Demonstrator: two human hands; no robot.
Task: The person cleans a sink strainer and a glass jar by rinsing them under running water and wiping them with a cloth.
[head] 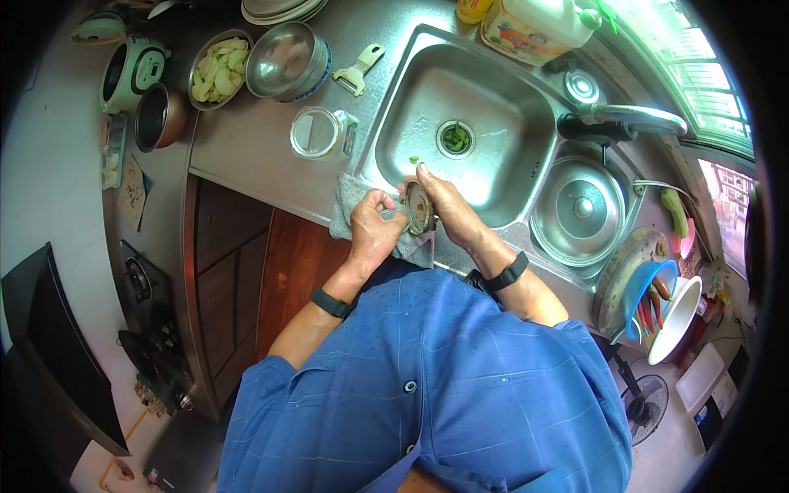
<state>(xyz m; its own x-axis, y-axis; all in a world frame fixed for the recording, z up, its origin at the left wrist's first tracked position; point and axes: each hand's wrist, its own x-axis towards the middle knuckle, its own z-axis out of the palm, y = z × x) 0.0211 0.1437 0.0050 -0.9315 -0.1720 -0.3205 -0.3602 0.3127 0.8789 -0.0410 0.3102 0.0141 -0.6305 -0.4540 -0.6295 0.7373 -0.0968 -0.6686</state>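
My right hand [453, 206] holds a round, worn metal lid [419, 207] on edge, above the front rim of the steel sink [400, 111]. Close at its left, my left hand [377, 229] has its fingers bent in towards the lid; whether they pinch anything cannot be told. Beneath both hands a grey cloth [352, 194] hangs over the counter's edge. An uncapped clear jar [315, 132] stands on the counter left of the sink. Green scraps [456, 138] lie in the drain.
A peeler [360, 69], stacked steel bowls [280, 61] and a bowl of pale slices [219, 71] are at the back left. The faucet [641, 117], a steel pot lid [578, 209], a round chopping board [629, 271] and a blue bowl with peppers [650, 296] are at the right.
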